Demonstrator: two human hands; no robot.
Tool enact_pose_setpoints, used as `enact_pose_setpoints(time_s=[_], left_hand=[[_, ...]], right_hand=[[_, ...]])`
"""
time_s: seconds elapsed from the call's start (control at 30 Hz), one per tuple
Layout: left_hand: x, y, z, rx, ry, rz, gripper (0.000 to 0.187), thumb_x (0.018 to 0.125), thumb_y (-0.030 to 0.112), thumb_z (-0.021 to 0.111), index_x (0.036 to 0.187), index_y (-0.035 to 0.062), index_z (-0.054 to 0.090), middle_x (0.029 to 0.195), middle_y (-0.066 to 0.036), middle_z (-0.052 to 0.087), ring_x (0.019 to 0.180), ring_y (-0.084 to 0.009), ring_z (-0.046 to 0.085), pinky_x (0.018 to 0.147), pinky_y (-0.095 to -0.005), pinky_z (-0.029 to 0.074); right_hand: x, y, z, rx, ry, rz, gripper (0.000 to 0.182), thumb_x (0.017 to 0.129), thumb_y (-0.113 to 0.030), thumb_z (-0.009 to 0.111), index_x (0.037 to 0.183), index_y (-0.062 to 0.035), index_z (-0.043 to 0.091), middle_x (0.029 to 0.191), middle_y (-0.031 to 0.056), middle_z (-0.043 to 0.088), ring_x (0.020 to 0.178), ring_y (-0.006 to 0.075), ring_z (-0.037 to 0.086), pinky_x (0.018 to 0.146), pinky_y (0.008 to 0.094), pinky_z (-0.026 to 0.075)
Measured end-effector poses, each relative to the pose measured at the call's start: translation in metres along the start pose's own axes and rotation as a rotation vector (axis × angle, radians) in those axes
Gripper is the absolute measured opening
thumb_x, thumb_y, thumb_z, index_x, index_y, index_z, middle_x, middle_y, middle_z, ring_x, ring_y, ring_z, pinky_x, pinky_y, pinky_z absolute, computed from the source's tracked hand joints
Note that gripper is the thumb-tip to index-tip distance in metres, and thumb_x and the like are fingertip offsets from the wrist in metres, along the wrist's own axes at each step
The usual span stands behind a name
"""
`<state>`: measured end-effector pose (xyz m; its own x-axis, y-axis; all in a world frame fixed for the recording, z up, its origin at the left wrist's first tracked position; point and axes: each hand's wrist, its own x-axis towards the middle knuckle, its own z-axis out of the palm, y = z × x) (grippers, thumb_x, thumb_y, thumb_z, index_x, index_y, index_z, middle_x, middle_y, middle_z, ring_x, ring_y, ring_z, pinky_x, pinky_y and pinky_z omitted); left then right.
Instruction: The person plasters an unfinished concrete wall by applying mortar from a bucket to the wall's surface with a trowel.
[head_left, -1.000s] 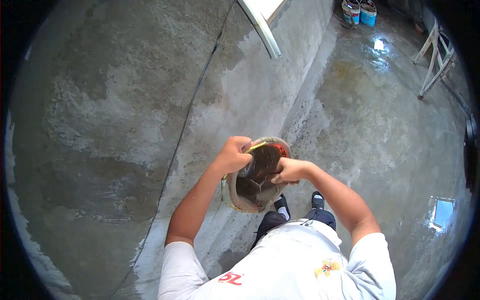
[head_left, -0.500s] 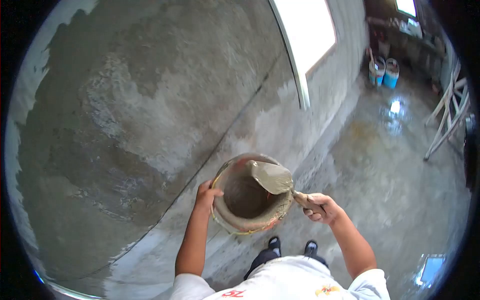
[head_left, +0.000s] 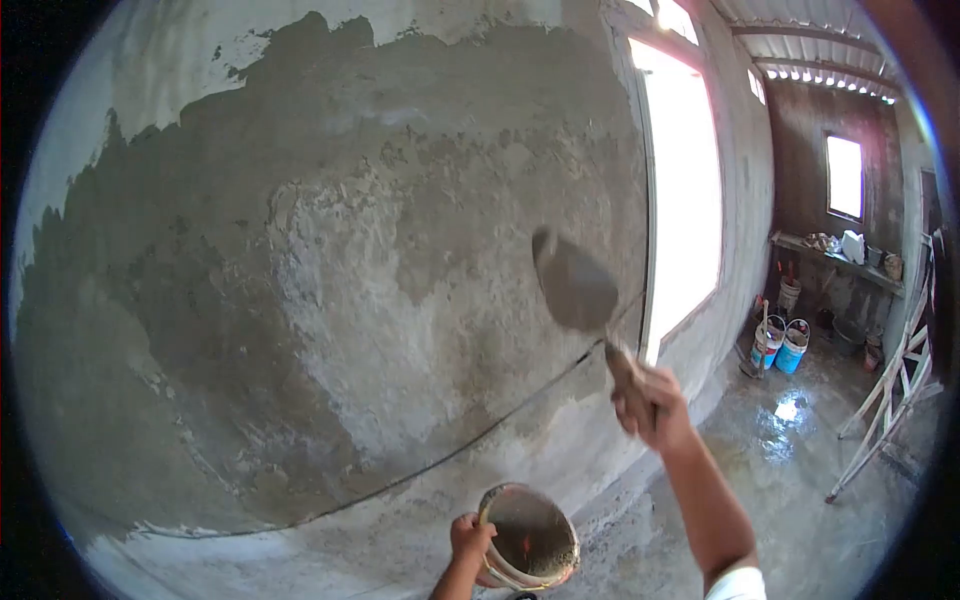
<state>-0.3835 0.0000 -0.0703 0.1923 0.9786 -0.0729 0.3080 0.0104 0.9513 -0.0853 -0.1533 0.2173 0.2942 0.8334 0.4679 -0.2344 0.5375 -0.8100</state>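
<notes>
My right hand [head_left: 652,408] is closed around the handle of a trowel [head_left: 577,285]. The trowel is raised in front of the wall, its blade pointing up and left and slightly blurred. Lower down, my left hand [head_left: 472,540] grips the rim of a mortar-smeared bucket [head_left: 570,540] on its left side, the thumb over the edge. Grey mortar coats the inside of the bucket, which is tipped so that its mouth shows. The wall [head_left: 340,220] carries darker, wet-looking plaster with a ragged upper edge and a paler rough patch in the middle.
A bright window [head_left: 685,180] opens in the wall right of the trowel. A dark line or cable [head_left: 450,458] crosses the lower wall. Further back stand two buckets [head_left: 792,347], a cluttered shelf [head_left: 850,264] and a pale wooden frame [head_left: 885,400]. The floor [head_left: 775,475] looks wet.
My right hand has lifted the trowel from over the bucket's mouth up in front of the wall. The view has tilted upward, with the bucket now lower in it, still held by my left hand.
</notes>
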Motion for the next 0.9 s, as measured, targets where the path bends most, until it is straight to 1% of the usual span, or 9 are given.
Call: enact_pose_setpoints(time_s=[0.1,0.17,0.3,0.4,0.63,0.7,0.8,0.83,0.9], left_hand=[[0.012,0.013,0.01,0.334,-0.002,0.004,0.031,0.068,0.024,0.067,0.091,0.0051,0.074,0.083,-0.017,0.073,0.083,-0.0372,0.071,0.076,-0.045,0.054],[0.009,0.055,0.01,0.414,-0.096,-0.019,0.035,0.07,0.028,0.067,0.098,0.0086,0.074,0.088,-0.016,0.074,0.085,-0.0358,0.071,0.078,-0.0446,0.054],[0.037,0.074,0.027,0.511,-0.183,0.165,0.038,0.073,0.033,0.066,0.104,0.012,0.074,0.089,-0.014,0.073,0.087,-0.035,0.071,0.079,-0.0472,0.053],[0.07,0.069,0.047,0.287,-0.232,0.346,0.032,0.073,0.026,0.067,0.098,0.0072,0.072,0.077,-0.014,0.069,0.074,-0.0319,0.069,0.07,-0.0438,0.052],[0.105,0.099,0.057,0.208,-0.431,0.43,0.027,0.073,0.024,0.068,0.08,0.0,0.059,0.064,-0.015,0.057,0.06,-0.0273,0.059,0.06,-0.0434,0.045],[0.105,0.113,0.055,0.158,-0.477,0.378,0.028,0.072,0.025,0.068,0.08,-0.0002,0.058,0.064,-0.016,0.058,0.061,-0.0292,0.059,0.06,-0.0441,0.045],[0.114,0.11,0.062,0.213,-0.459,0.429,0.028,0.072,0.026,0.068,0.08,0.0004,0.06,0.066,-0.017,0.059,0.063,-0.0325,0.061,0.061,-0.0454,0.046],[0.113,0.11,0.061,0.214,-0.465,0.43,0.028,0.072,0.026,0.068,0.08,0.0004,0.06,0.066,-0.017,0.059,0.063,-0.0325,0.061,0.061,-0.0454,0.046],[0.108,0.123,0.055,0.323,-0.495,0.356,0.028,0.073,0.028,0.067,0.083,0.0021,0.063,0.069,-0.018,0.061,0.067,-0.0353,0.064,0.064,-0.0468,0.047]], right_hand=[[0.096,-0.056,0.066,-0.341,0.099,-0.288,0.052,0.1,-0.03,0.059,0.135,0.0072,0.056,0.078,0.0075,0.06,0.053,0.0127,0.052,0.049,0.0275,0.043],[0.163,-0.082,0.102,-0.548,0.145,-0.452,0.049,0.099,-0.026,0.062,0.137,0.0038,0.057,0.079,0.0065,0.06,0.058,0.0123,0.053,0.055,0.029,0.047],[0.312,-0.099,0.155,-1.083,0.321,-1.323,0.053,0.084,-0.014,0.07,0.134,-0.0025,0.058,0.09,0.0208,0.068,0.079,0.0336,0.069,0.073,0.0417,0.054],[0.351,-0.118,0.211,-1.305,0.483,-1.161,0.051,0.085,-0.011,0.065,0.135,-0.0047,0.059,0.094,0.0256,0.067,0.088,0.0442,0.067,0.076,0.0482,0.054],[0.346,-0.052,0.206,-1.562,0.41,-0.903,0.052,0.08,-0.009,0.066,0.131,-0.0044,0.062,0.104,0.0264,0.066,0.088,0.0397,0.069,0.078,0.0472,0.056],[0.33,-0.042,0.178,-1.385,0.121,-1.328,0.053,0.079,-0.006,0.066,0.132,-0.0046,0.062,0.101,0.027,0.068,0.083,0.0379,0.069,0.075,0.0433,0.056],[0.319,-0.074,0.175,-1.244,0.344,-1.069,0.055,0.078,-0.006,0.064,0.133,-0.0044,0.059,0.095,0.0247,0.068,0.083,0.0389,0.069,0.074,0.0488,0.055],[0.346,-0.086,0.168,-1.222,0.45,-1.305,0.047,0.077,-0.008,0.066,0.124,-0.0017,0.063,0.083,0.0253,0.066,0.077,0.042,0.069,0.069,0.049,0.054],[0.367,-0.126,0.187,-1.322,0.471,-1.246,0.047,0.079,-0.009,0.066,0.125,-0.0012,0.064,0.09,0.0244,0.068,0.08,0.0413,0.069,0.072,0.0449,0.054]])
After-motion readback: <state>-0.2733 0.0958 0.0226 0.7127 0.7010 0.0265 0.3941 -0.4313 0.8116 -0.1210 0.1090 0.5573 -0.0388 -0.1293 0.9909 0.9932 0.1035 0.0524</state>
